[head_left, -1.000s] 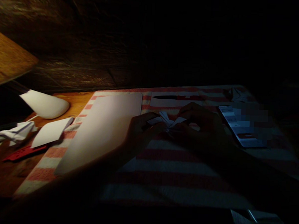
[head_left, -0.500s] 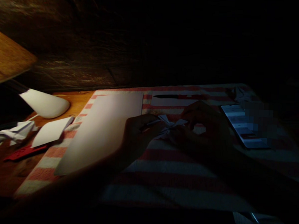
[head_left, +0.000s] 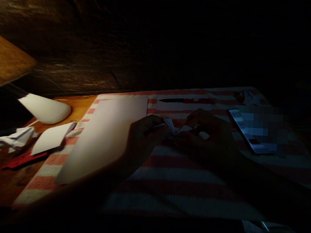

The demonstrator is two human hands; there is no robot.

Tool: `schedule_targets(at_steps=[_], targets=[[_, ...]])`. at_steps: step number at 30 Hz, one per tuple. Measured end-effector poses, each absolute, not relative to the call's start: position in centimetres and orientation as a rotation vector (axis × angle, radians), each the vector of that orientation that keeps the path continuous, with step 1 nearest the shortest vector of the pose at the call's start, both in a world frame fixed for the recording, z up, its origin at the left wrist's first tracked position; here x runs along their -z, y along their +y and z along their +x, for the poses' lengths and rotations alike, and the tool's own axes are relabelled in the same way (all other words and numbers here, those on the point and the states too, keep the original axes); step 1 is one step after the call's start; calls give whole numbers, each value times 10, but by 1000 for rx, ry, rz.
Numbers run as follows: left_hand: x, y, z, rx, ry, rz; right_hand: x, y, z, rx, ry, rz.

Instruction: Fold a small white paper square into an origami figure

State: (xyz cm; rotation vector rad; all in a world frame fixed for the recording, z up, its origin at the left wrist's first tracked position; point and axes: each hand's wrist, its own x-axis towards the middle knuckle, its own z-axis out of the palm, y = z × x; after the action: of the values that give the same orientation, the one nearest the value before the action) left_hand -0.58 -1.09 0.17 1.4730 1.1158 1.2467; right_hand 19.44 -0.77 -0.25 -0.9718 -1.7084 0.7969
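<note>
A small folded paper (head_left: 172, 127) with pointed white flaps is held between my two hands over the striped cloth. My left hand (head_left: 145, 133) grips its left side, thumb and fingers closed on it. On the other side, my right hand (head_left: 205, 133) pinches the right flaps with its fingertips. Both hands are in deep shadow, so the exact finger positions are hard to see. A large white sheet of paper (head_left: 105, 134) lies beside my left hand, partly under the left forearm. Beyond the hands, a knife (head_left: 182, 101) with a red handle rests on a smaller paper piece (head_left: 169, 106).
A lit phone (head_left: 248, 131) lies right of my right hand. At the left are a white lamp (head_left: 45, 108), a crumpled folded paper (head_left: 16, 137), a white paper piece (head_left: 51, 139) and a red object (head_left: 25, 160). The striped cloth (head_left: 178, 187) covers the table.
The folded paper's flaps have shifted and look more drawn together between my fingers. Both hands stay in nearly the same place. The phone's screen picture has changed.
</note>
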Motion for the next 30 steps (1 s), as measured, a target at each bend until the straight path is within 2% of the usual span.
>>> schedule_targets(at_steps=[6, 13, 19, 30], targets=[[-4, -12, -6, -1244, 1125, 1438, 1, -10, 197, -772, -1750, -1009], [-1, -13, -10, -1237, 1159, 1407, -1, -15, 194, -923, -1628, -1097], [4, -12, -11, -1232, 1100, 1319, -5, -15, 187, -1197, -1414, -1116], [5, -16, -7, -1255, 1003, 1236, -6, -21, 183, -1352, -1216, -1082]])
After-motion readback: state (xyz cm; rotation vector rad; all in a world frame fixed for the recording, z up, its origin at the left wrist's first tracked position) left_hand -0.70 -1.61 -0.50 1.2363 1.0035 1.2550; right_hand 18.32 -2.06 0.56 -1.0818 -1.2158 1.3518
